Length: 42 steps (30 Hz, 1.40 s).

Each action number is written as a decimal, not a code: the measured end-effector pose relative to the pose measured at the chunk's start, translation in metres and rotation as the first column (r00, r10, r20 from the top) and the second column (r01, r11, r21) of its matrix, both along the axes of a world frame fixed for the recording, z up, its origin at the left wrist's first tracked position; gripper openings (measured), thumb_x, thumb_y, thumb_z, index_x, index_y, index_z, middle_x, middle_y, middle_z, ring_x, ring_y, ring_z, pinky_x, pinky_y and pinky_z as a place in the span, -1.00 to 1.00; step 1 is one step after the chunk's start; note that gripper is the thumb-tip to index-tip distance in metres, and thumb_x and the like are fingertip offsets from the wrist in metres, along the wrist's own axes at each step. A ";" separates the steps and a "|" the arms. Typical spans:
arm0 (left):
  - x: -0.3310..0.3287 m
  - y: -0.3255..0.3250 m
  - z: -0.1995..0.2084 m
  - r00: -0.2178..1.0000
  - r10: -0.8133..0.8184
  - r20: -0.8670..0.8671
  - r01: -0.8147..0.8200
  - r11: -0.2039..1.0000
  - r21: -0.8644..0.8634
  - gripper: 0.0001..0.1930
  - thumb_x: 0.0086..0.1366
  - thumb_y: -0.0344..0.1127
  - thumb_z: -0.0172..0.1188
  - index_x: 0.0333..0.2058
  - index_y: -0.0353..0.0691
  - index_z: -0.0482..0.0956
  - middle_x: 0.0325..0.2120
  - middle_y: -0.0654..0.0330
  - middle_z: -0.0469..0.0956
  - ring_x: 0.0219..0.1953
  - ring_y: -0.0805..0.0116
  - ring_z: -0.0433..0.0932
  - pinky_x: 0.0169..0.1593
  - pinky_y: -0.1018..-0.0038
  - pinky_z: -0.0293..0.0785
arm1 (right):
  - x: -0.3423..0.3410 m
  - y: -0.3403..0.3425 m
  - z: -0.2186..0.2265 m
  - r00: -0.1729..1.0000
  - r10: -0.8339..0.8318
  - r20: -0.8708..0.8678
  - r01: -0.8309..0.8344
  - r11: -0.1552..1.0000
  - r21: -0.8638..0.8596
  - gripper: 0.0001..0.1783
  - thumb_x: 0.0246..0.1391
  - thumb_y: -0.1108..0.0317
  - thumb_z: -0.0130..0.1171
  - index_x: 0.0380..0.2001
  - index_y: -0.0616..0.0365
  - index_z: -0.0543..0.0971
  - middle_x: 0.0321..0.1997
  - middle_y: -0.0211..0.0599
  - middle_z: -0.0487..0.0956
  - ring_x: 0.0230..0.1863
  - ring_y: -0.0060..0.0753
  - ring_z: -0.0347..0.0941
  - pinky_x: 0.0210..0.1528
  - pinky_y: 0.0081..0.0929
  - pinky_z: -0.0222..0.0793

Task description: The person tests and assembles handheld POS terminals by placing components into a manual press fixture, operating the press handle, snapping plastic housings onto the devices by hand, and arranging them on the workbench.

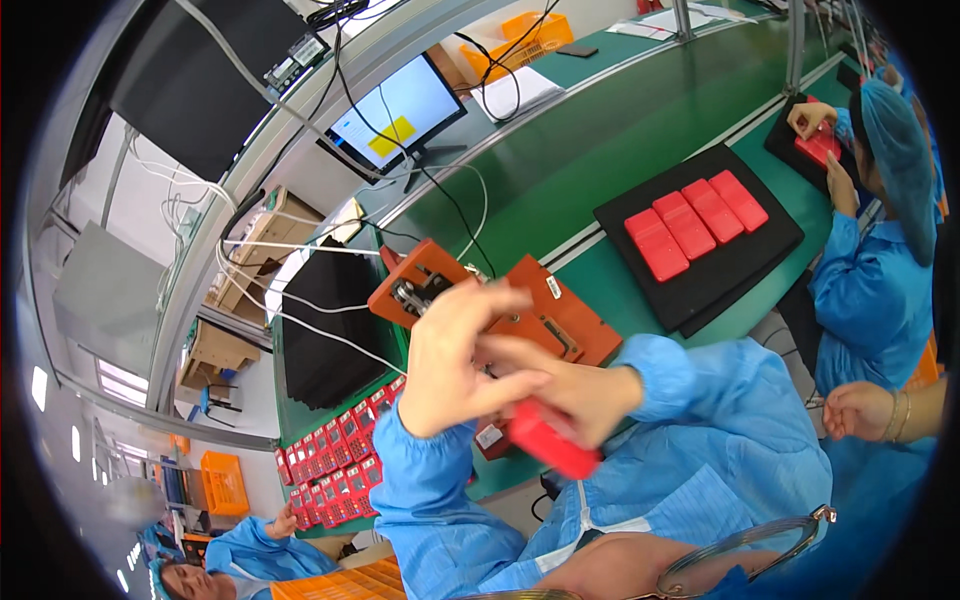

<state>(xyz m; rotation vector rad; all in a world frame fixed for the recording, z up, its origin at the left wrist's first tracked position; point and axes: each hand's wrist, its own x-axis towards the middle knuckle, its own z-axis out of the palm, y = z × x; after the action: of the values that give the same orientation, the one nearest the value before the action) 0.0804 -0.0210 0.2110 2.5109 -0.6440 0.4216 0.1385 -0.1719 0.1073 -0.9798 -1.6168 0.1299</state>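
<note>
My right hand (580,390) is closed around a red handheld device (555,440), which is tilted and smeared by motion. Beside it, my left hand (450,355) is curved with thumb and fingers apart. Its fingers reach over an orange-brown fixture (580,320) and partly overlap my right hand. I see nothing held in the left hand. A metal clamp (408,296) sits on the fixture's upright plate, close to my left fingers. My hands hide the middle of the fixture.
Rows of red keypad devices (335,455) lie at lower left, by a black mat stack (330,330). Red casings (690,225) rest on black mats (745,275) at right. A monitor (395,115) stands behind. Co-workers' hands (825,150) work at far right; another person's hand (860,410) is nearer.
</note>
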 end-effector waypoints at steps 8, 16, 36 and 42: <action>-0.003 -0.009 -0.003 0.992 0.077 0.103 -0.087 0.991 0.101 -0.61 -0.13 -0.29 0.40 -0.27 -0.23 0.55 -0.39 0.20 0.61 -0.31 0.20 0.60 -0.01 0.26 0.41 | 0.137 -0.223 -0.064 0.361 -0.717 -0.596 0.662 0.648 -0.378 -0.53 0.10 0.34 0.08 0.07 0.25 0.32 -0.29 -0.33 0.51 -0.23 -0.46 0.48 -0.11 -0.49 0.40; 0.077 0.090 0.053 0.714 0.508 0.482 -0.449 0.860 -0.241 -0.80 0.16 -0.46 0.20 -0.23 -0.33 0.47 -0.41 0.17 0.55 -0.36 0.48 0.51 -0.22 0.58 0.41 | 0.269 -0.342 -0.144 0.330 -0.923 -0.197 0.618 0.369 -0.694 -0.67 0.17 0.25 0.07 -0.12 0.29 0.47 -0.29 -0.47 0.54 -0.34 -0.74 0.40 -0.32 -0.71 0.31; -0.075 0.062 -0.201 0.830 0.508 -0.230 -0.557 0.731 -0.394 -0.35 -0.38 -0.24 0.52 -0.20 -0.27 0.53 -0.26 0.09 0.51 -0.25 0.16 0.47 -0.06 0.28 0.35 | 0.322 -0.351 -0.191 -0.191 -0.686 0.702 0.866 -0.455 -0.209 -0.33 0.02 -0.09 0.12 0.15 -0.01 0.33 0.12 0.05 0.35 0.13 0.09 0.26 0.16 -0.12 0.15; -0.148 0.043 -0.211 0.878 0.438 -0.195 -0.453 0.622 -0.639 -0.36 -0.45 -0.26 0.48 -0.27 -0.41 0.53 -0.31 0.00 0.55 -0.19 0.28 0.53 -0.02 0.38 0.41 | 0.253 -0.344 -0.209 -0.225 -0.817 0.531 0.937 -0.331 -0.112 -0.41 0.08 0.04 0.12 0.12 0.10 0.34 0.13 0.04 0.33 0.17 0.03 0.21 0.19 -0.21 0.14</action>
<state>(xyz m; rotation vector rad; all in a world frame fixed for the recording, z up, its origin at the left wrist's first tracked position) -0.0675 0.0216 0.0003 1.9183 0.1753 0.6655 0.3918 -0.5156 -0.1015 -2.6231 -0.3419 -0.8192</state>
